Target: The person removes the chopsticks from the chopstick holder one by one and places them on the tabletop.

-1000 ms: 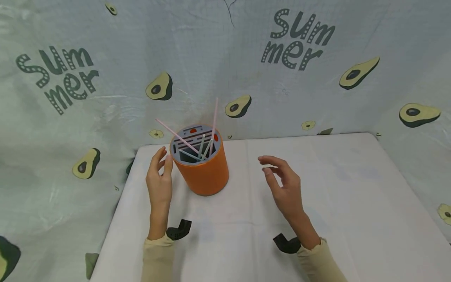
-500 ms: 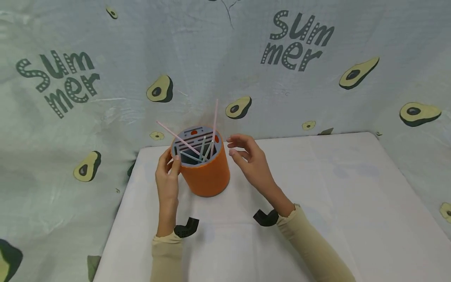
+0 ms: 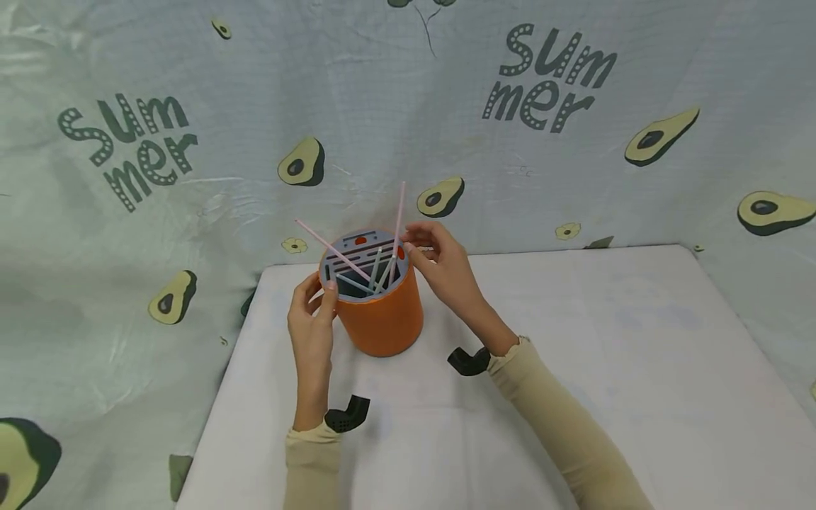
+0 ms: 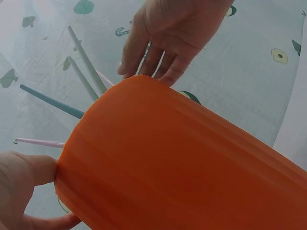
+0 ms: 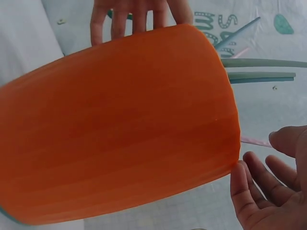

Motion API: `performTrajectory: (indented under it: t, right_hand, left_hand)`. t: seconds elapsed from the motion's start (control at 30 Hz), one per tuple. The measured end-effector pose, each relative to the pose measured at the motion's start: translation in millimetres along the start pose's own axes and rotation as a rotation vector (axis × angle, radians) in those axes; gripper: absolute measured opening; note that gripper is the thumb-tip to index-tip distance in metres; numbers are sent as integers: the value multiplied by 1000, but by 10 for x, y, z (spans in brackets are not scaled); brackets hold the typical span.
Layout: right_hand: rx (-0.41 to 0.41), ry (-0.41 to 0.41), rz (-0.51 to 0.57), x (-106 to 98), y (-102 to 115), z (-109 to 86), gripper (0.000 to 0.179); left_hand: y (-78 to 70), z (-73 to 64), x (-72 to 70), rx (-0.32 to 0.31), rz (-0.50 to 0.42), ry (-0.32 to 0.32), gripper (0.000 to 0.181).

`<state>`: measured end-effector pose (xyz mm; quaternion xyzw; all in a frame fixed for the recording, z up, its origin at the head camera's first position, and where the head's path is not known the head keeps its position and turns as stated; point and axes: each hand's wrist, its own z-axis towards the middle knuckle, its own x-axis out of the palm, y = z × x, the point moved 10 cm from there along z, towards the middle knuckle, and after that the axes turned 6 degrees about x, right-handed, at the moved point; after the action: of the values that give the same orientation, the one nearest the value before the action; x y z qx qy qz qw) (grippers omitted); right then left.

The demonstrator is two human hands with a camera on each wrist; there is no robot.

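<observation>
Holder (image 3: 382, 326), orange, stands upright on the white table (image 3: 574, 354), left of its middle and near the back edge. Hands on either side of it.

Left hand (image 3: 312, 319): at the holder's left. Digits spread and only slightly bent, set against the side; thumb tip touches the front-left rim. Not wrapped round it. Can't tell how hard it presses.

Right hand (image 3: 449, 273): at the right, up by the rim. Loosely bent, wide gap between thumb and fingers. Right wrist view shows a fingertip against the rim, thumb apart from it. No grip on anything that I can see.

Holder's grey top (image 3: 360, 249) has dark slots, red spots and a dark compartment at the front. Straws stand in that compartment: one pink straw (image 3: 331, 248) tilts left over the rim, a second pink straw (image 3: 399, 225) is near upright just beside the right hand, a few pale green-blue straws (image 3: 375, 268) lean between them.

Both sleeves (image 3: 561, 425) beige, a black piece (image 3: 468, 362) at each wrist. Pale backdrop (image 3: 382, 71) behind the table, printed with avocados, small flowers and "SUMMER".
</observation>
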<state>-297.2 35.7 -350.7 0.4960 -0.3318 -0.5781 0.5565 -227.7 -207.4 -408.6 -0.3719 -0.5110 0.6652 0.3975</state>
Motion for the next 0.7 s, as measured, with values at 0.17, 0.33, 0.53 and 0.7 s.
performTrajectory:
  t: [0.17, 0.33, 0.53, 0.7]
  right_hand:
    - [4, 19, -49, 58, 12, 58, 29]
    - [-11, 9, -63, 90, -6, 98, 26]
    - [-30, -10, -64, 128, 12, 127, 25]
    - [-54, -22, -65, 137, 51, 113, 25]
  left_hand:
    - [3, 4, -8, -4, -10, -12, 52]
    - [-20, 29, -9, -6, 9, -5, 51]
    - [-16, 36, -31, -15, 15, -11, 49]
    - [-5, 47, -26, -16, 12, 0, 48]
